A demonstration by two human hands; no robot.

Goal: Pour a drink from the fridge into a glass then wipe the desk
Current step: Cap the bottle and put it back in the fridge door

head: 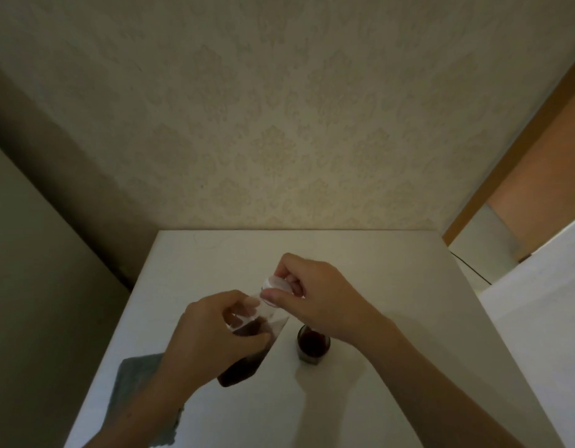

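A clear plastic bottle (247,347) partly filled with dark drink stands on the white desk (360,263), leaning slightly toward the far right. My left hand (205,334) grips its body. My right hand (318,292) pinches the white cap (275,283) at the bottle's neck. To the right of the bottle a small glass (313,347) holds dark drink, partly hidden under my right wrist. A grey cloth (134,379) lies on the desk at the near left, partly covered by my left forearm.
A patterned wall rises right behind the desk. A dark gap and a plain wall run along the desk's left edge. To the right stand a white surface (538,318) and a wooden frame (519,150), with a thin black cable (470,266) between.
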